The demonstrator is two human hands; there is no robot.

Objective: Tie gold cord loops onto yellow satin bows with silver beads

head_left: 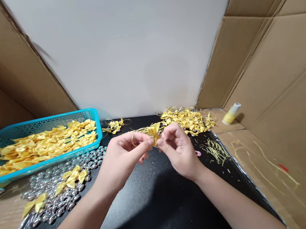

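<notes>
Over the middle of the black work surface [149,225], a small yellow ribbon bow [154,130] is held up between my two hands. My left hand [123,157] pinches its left side with thumb and fingertips, and a loop of thin yellow cord curves by those fingers. My right hand [181,153] is closed in a pinch at the bow's right edge; whether it grips ribbon or cord there is too small to tell. Just behind the hands lie a bundle of yellow cords [140,130] and a pile of finished-looking yellow bows with silvery beads [189,120].
A turquoise basket [98,126] of yellow bows stands at left. Silvery beads [64,201] spread before it, with a few bows on top. Cord scraps [218,152] and a yellow thread spool [231,113] are at right. Cardboard walls [289,78] flank both sides.
</notes>
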